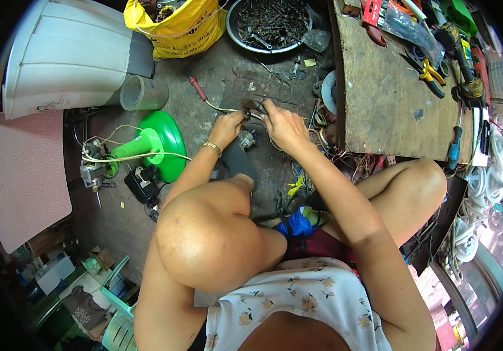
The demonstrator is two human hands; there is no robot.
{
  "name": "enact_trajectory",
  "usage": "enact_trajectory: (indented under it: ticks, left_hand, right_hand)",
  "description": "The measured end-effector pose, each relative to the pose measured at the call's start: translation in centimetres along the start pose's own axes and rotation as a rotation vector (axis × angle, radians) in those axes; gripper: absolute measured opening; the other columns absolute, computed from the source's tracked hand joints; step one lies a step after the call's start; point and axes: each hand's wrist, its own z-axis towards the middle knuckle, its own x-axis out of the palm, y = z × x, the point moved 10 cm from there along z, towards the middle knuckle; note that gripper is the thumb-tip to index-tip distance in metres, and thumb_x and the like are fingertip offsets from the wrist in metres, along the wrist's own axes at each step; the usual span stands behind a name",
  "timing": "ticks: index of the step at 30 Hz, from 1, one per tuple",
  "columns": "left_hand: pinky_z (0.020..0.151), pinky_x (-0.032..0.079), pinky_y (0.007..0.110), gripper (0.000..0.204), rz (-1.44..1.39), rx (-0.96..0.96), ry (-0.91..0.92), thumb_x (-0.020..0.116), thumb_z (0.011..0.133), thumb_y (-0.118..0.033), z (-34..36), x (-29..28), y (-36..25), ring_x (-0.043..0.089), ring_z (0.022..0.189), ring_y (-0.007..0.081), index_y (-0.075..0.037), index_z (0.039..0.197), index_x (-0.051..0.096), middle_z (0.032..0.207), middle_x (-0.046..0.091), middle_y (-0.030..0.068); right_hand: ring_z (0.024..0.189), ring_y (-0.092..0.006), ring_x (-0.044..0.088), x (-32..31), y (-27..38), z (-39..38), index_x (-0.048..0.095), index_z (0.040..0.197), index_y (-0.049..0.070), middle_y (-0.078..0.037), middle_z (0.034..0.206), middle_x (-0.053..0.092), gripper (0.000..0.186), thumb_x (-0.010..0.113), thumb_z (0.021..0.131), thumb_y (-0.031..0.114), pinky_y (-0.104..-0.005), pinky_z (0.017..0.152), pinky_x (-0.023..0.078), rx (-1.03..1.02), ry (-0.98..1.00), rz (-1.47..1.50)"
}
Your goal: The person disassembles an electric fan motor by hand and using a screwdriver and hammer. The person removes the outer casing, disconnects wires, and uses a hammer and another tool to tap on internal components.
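Observation:
My left hand, with a gold-coloured bracelet at its wrist, pinches a small dark piece. My right hand meets it from the other side, fingers closed around something dark and thin that I cannot make out. A pale cord runs from between my hands to a red stick-like handle on the floor. Just below my hands sits a small metal motor-like part, beside my foot. Left of my forearm a green round fan base lies tipped on its side, its pale cord trailing toward me.
Behind stand a yellow bag, a metal basin rim around many screws, and a clear tub. A fan motor and black box lie left. Right is a wooden board with pliers and a drill.

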Motion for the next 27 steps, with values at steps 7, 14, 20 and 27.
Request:
enact_trajectory:
  ticks: [7,14,20,27]
  left_hand:
    - [0.071,0.05,0.048,0.015,-0.041,-0.014,-0.068,0.063,0.077,0.002,-0.7,-0.7,0.2,0.062,0.083,0.041,-0.002,0.092,0.061,0.09,0.064,0.0185]
    - [0.072,0.051,0.047,0.016,-0.067,-0.036,-0.096,0.064,0.08,-0.003,-1.5,0.1,1.0,0.063,0.086,0.0404,-0.004,0.096,0.063,0.095,0.065,0.0178]
    - [0.074,0.053,0.039,0.017,-0.251,-0.118,-0.174,0.058,0.084,0.005,-2.1,-1.4,3.0,0.068,0.086,0.0345,-0.001,0.099,0.061,0.093,0.068,0.0164]
    - [0.071,0.052,0.043,0.012,-0.209,-0.188,-0.119,0.061,0.087,-0.003,-2.0,-0.2,4.0,0.065,0.084,0.0379,-0.005,0.098,0.06,0.091,0.067,0.0159]
  right_hand:
    - [0.081,-0.0436,0.065,-2.3,2.0,-1.3,0.051,0.119,0.012,-0.02,0.096,0.067,0.027,0.053,0.094,0.023,-0.0518,0.07,0.052,-0.105,-0.161,0.037]
    - [0.078,-0.0423,0.064,-3.7,4.7,-1.7,0.053,0.115,0.005,-0.021,0.091,0.067,0.029,0.06,0.091,0.021,-0.0501,0.066,0.052,-0.205,-0.224,0.035]
    - [0.081,-0.043,0.064,-9.5,6.6,-1.8,0.055,0.117,0.008,-0.02,0.093,0.067,0.029,0.059,0.091,0.02,-0.0483,0.067,0.051,-0.219,-0.401,0.236]
    - [0.09,-0.0433,0.065,-5.0,0.9,-2.2,0.055,0.121,0.0,-0.026,0.096,0.067,0.031,0.057,0.094,0.017,-0.0429,0.076,0.05,0.056,-0.318,0.286]
